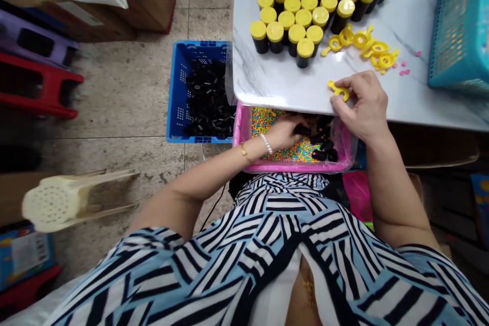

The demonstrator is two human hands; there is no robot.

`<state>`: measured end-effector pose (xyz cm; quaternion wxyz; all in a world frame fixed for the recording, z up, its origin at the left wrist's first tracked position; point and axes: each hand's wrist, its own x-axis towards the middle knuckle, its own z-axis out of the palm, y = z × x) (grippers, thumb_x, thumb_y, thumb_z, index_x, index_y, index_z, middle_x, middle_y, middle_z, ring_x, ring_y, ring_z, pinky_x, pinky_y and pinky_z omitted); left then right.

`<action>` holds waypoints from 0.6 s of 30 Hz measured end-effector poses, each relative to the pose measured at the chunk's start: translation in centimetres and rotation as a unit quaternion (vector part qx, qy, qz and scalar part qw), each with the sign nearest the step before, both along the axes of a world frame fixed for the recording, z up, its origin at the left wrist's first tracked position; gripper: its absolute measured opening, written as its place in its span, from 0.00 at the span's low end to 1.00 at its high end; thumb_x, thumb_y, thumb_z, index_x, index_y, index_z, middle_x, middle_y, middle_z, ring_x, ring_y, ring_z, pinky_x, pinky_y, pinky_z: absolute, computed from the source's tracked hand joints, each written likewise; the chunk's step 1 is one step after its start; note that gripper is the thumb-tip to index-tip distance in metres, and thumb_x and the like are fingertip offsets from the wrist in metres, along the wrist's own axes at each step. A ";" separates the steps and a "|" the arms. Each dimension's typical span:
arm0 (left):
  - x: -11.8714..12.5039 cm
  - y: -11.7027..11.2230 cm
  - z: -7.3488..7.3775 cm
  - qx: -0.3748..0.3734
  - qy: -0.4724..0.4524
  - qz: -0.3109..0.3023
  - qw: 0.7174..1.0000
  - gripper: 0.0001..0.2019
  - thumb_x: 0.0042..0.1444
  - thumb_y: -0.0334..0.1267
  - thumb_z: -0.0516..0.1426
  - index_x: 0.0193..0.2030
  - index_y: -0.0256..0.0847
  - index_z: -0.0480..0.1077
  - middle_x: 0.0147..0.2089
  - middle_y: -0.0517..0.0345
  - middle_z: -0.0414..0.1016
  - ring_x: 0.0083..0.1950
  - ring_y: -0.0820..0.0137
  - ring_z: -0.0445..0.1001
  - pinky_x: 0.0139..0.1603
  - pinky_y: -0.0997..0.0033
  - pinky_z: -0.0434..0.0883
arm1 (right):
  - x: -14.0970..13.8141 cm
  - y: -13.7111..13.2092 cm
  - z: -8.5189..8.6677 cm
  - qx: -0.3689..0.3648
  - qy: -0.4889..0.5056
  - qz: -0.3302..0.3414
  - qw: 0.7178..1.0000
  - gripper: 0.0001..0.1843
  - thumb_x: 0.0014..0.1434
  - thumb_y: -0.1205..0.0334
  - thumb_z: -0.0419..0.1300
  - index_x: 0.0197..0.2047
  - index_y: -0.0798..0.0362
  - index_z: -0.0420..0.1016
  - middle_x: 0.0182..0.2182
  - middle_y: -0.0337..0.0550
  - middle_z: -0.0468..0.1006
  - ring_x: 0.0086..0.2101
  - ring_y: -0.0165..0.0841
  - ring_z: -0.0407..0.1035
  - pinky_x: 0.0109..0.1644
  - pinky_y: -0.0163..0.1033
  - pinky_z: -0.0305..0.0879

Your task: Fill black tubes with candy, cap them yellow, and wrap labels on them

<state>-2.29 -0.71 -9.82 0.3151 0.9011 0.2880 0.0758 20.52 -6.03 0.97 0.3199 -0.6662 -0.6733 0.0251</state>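
My left hand [284, 133] reaches into a pink tub [296, 166] of small coloured beads [296, 153], its fingers closed round a black bottle [302, 130]. More black bottles [326, 148] lie among the beads beside it. Over the table's front edge, my right hand [362, 104] pinches a yellow plastic piece [339, 91] with a ring and a small tab. Similar yellow pieces [376, 50] are heaped just beyond it. Behind them stand many upright black bottles with yellow caps [304, 48], grouped on the white table [282, 84].
A blue crate [171, 97] of black bottles stands on the floor to the left of the tub. A turquoise basket [458, 35] sits at the table's right. A few pink bits [405, 72] lie near it. Cream [53, 204] and red stools [49, 84] stand at left.
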 end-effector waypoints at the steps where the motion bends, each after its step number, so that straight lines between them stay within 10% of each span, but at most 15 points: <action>1: -1.5 0.0 0.0 -0.013 0.007 -0.006 1.000 0.20 0.56 0.29 0.62 0.56 0.36 0.75 0.54 0.46 0.81 0.56 0.59 0.78 0.61 0.59 0.74 | 0.0 0.0 0.0 0.000 0.001 0.003 1.000 0.10 0.61 0.59 0.64 0.46 0.48 0.78 0.43 0.47 0.77 0.44 0.41 0.72 0.51 0.50 0.72; 7: -6.6 -0.7 0.0 -0.037 0.076 -0.026 0.996 0.29 0.57 0.32 0.64 0.66 0.34 0.68 0.61 0.40 0.76 0.60 0.57 0.76 0.62 0.58 0.72 | -0.3 0.2 0.1 -0.001 0.020 -0.004 1.000 0.11 0.58 0.61 0.65 0.46 0.48 0.78 0.43 0.48 0.77 0.45 0.43 0.73 0.52 0.53 0.72; 12: -6.2 -1.2 1.0 -0.101 0.125 0.004 0.987 0.32 0.63 0.40 0.61 0.72 0.32 0.62 0.40 0.50 0.82 0.42 0.60 0.81 0.48 0.64 0.75 | -0.3 0.0 0.1 -0.004 0.014 0.001 1.000 0.12 0.58 0.62 0.66 0.46 0.48 0.78 0.44 0.49 0.76 0.46 0.43 0.73 0.54 0.52 0.71; 18: -5.5 -1.6 0.7 -0.068 0.108 0.066 0.990 0.22 0.68 0.42 0.57 0.64 0.33 0.69 0.43 0.47 0.83 0.45 0.60 0.82 0.49 0.65 0.75 | -0.4 -0.5 0.0 -0.035 0.024 -0.008 0.999 0.09 0.65 0.57 0.62 0.49 0.44 0.76 0.47 0.50 0.75 0.50 0.46 0.71 0.54 0.55 0.71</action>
